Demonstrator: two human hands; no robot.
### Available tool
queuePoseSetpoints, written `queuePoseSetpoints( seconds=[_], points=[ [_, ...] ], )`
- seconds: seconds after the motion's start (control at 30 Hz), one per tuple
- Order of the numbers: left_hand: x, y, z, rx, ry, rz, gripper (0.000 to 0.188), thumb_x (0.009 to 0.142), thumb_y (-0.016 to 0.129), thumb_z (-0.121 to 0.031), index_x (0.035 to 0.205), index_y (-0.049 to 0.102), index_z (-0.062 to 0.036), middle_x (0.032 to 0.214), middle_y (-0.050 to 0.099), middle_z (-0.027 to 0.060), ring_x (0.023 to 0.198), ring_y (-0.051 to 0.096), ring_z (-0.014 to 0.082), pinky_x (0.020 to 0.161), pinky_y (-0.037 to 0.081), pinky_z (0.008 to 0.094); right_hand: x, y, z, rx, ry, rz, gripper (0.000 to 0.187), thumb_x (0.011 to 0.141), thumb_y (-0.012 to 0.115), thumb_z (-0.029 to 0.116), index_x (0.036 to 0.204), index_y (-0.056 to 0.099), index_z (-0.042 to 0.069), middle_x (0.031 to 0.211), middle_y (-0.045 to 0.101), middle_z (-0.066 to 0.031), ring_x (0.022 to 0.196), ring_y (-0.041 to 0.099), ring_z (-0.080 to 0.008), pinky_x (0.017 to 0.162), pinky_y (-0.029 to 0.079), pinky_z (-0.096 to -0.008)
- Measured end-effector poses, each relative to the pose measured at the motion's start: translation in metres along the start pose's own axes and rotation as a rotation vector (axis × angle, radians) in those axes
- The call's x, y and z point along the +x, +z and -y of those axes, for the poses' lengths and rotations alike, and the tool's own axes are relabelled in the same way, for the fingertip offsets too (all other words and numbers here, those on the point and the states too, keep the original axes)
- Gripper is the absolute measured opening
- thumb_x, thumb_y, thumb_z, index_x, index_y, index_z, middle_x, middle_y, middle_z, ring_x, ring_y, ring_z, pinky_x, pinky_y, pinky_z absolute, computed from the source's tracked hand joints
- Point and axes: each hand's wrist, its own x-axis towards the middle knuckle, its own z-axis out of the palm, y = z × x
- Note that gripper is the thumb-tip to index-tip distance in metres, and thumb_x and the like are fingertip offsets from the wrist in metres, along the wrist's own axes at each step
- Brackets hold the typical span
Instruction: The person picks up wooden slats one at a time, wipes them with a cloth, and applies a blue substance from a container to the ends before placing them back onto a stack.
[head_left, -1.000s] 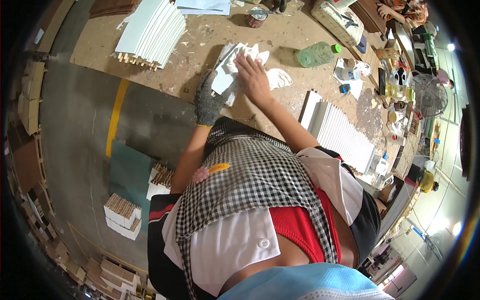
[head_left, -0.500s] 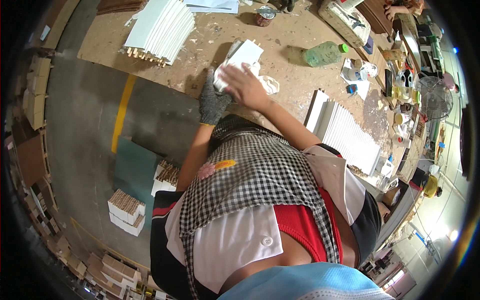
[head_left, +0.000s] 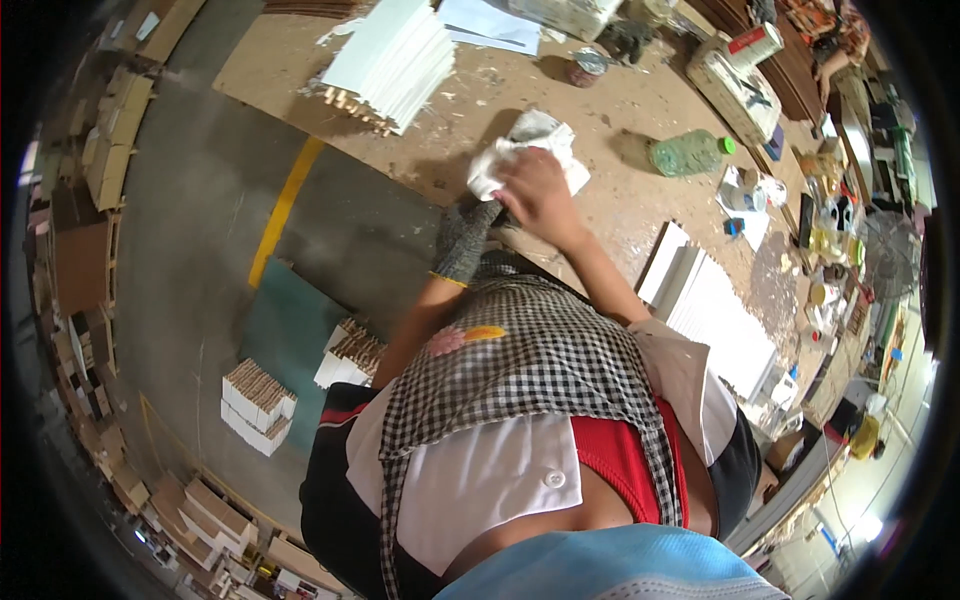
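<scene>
On the near edge of the workbench point(head_left: 420, 165), my bare right hand point(head_left: 543, 197) presses a crumpled white cloth point(head_left: 497, 165), its fingers bent into the fabric. My left hand point(head_left: 467, 235), in a grey knitted glove, comes in low beside the right wrist; its fingers are hidden by the cloth and the other hand. A white piece underneath is mostly covered, so its shape cannot be made out.
White slats with wooden pegs point(head_left: 390, 65) are stacked at the far left. More white slats point(head_left: 715, 315) stand right of my arm. A green bottle point(head_left: 690, 153), a small tub point(head_left: 586, 67) and a white canister point(head_left: 755, 45) sit beyond. Stacked white pieces point(head_left: 257, 405) rest low left.
The cloth now covers the white slat that showed between my hands. My right hand has curled from flat into a grip. The whole view has shifted, with the bench appearing further right.
</scene>
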Motion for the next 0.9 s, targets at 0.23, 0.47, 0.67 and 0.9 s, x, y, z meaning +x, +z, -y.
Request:
queuePoseSetpoints(
  seconds=[0.23, 0.47, 0.67, 0.9],
  points=[
    [0.003, 0.026, -0.002, -1.075, -0.51, -0.091, 0.032, 0.092, 0.07, -0.026, 0.107, 0.064, 0.0017, 0.097, 0.067, 0.0107, 0.077, 0.066, 0.0199, 0.062, 0.057, 0.0297, 0.01, 0.023, -0.094, -0.168, -0.085, 0.088, 0.018, 0.093, 0.052, 0.019, 0.085, 0.06, 0.004, 0.092, 0.059, -0.0124, 0.098, 0.057, -0.0325, 0.109, 0.034, -0.0489],
    [-0.026, -0.03, -0.03, -0.271, -0.035, -0.04, 0.04, 0.093, 0.068, -0.024, 0.122, 0.061, 0.0026, 0.099, 0.067, 0.0116, 0.081, 0.066, 0.0202, 0.072, 0.057, 0.0267, -0.012, -0.054, -0.238, 0.192, 0.975, -0.297, 0.05, 0.106, 0.044, 0.043, 0.092, 0.065, 0.001, 0.082, 0.064, -0.0043, 0.072, 0.055, -0.0119, 0.062, 0.045, -0.0338],
    [-0.019, -0.112, -0.149, -0.004, 0.65, -0.397, 0.066, 0.093, 0.07, -0.041, 0.138, 0.053, 0.0031, 0.129, 0.06, 0.0181, 0.106, 0.062, 0.0235, 0.089, 0.054, 0.0374, -0.024, -0.09, -0.099, 0.712, 0.894, -0.559, 0.049, 0.103, 0.053, 0.045, 0.102, 0.068, -0.002, 0.098, 0.067, -0.0072, 0.089, 0.061, -0.0137, 0.079, 0.048, -0.0277],
    [0.088, -0.17, -0.145, 0.87, 0.783, -0.619, 0.077, 0.084, 0.077, -0.045, 0.136, 0.052, 0.0048, 0.128, 0.058, 0.0273, 0.121, 0.054, 0.0415, 0.103, 0.044, 0.0502, -0.075, -0.069, -0.055, 1.073, 1.009, -0.776, 0.048, 0.101, 0.056, 0.04, 0.125, 0.061, -0.001, 0.112, 0.066, -0.0093, 0.099, 0.063, -0.0179, 0.088, 0.049, -0.0318]
  ],
)
